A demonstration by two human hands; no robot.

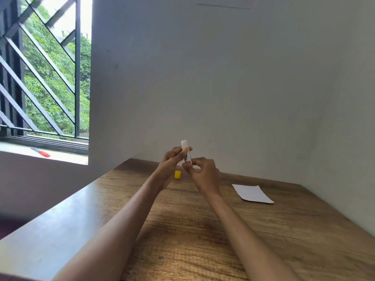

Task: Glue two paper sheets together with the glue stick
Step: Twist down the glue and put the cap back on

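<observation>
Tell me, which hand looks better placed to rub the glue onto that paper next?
Probably the right hand. It pinches the base of the glue stick, and the paper lies on the table on that side. The left hand holds the stick higher up, near the yellow cap.

Both forearms stretched forward over the table (203,230), left hand (172,159) pinching the glue stick (187,152) upright, right hand (203,171) gripping its base

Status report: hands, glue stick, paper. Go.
Left hand and right hand both grip the glue stick, upright above the table. Yellow cap off, on table. Paper lies right, untouched. Nothing in the way.
</observation>
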